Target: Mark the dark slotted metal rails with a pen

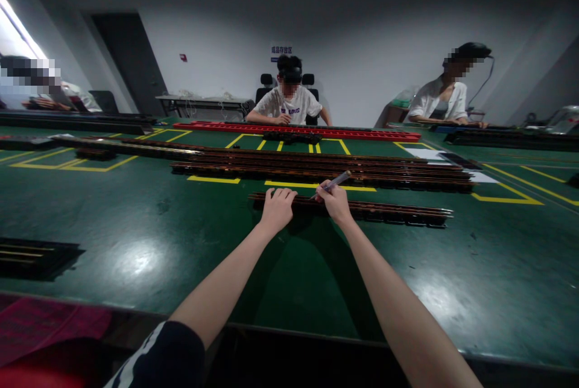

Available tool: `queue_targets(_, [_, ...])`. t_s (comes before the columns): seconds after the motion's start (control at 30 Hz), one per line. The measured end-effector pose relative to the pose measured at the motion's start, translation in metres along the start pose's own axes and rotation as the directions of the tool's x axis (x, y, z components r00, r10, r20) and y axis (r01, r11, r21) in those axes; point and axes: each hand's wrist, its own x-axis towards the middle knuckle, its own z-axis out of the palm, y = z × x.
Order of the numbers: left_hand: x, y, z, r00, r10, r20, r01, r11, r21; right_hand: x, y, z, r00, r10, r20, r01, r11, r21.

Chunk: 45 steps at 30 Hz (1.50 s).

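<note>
A long dark strip (389, 212) with coppery lines lies crosswise on the green table in front of me. My left hand (277, 210) rests on its left part, fingers curled over the far edge. In my right hand (333, 201) is a slim pen-like tool (339, 178) with a greyish barrel, its rear end pointing up to the right. The tool's thin tip points down left at the strip, between my two hands; I cannot tell whether it touches. My right fingers are closed around the barrel.
Beyond the strip lies a wide stack of similar strips (316, 168). A red rail (362, 133) runs along the far side. More dark strips (36, 255) lie at the near left. Yellow tape (511, 200) marks the green table (181, 255). Co-workers sit opposite and at both sides.
</note>
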Motion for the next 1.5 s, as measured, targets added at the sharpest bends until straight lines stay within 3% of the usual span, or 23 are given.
queue_targets(0.5, [0.001, 0.000, 0.000, 0.999, -0.037, 0.017, 0.038, 0.999, -0.026, 0.002, 0.003, -0.007, 0.998, -0.038, -0.059, 0.035, 0.998, -0.053])
queue_targets(1.17, [0.001, 0.000, -0.003, 0.999, -0.045, -0.012, 0.044, 0.997, -0.065, 0.003, 0.008, -0.004, 0.999, -0.024, 0.046, 0.025, 0.999, -0.026])
queue_targets(1.5, [0.001, 0.001, -0.006, 0.996, 0.005, 0.094, -0.001, 0.999, -0.043, 0.003, 0.009, -0.004, 0.996, -0.067, 0.064, 0.072, 0.994, -0.078])
